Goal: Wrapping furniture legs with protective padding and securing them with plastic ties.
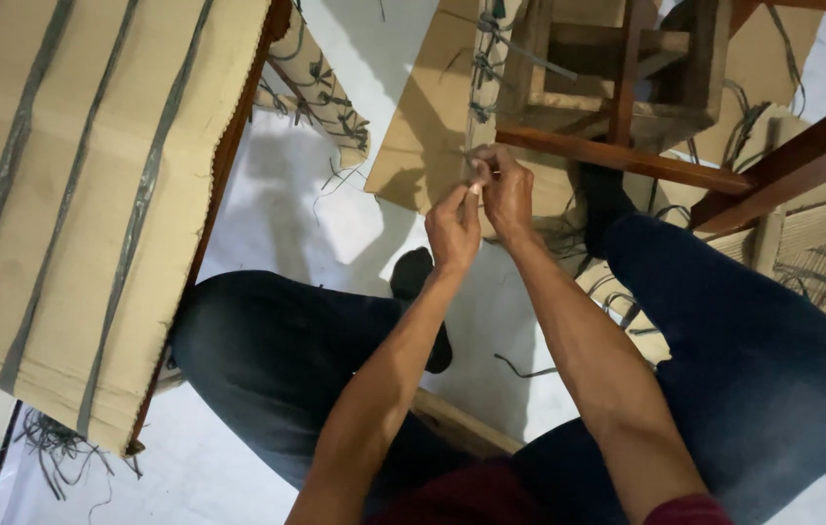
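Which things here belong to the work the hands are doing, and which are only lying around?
In the work:
- left hand and right hand, pinching something thin, too small to identify
- woven strip with dark knots, hanging just above the hands
- wooden frame rail

Lying about:
- large striped woven panel
- cardboard sheet
- loose dark strands on the floor

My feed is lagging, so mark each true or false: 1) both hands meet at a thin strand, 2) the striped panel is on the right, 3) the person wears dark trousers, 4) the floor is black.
1) True: the left hand and right hand pinch a thin strand together.
2) False: the striped panel is on the left.
3) True: dark trousers.
4) False: the floor is pale, littered with strips.
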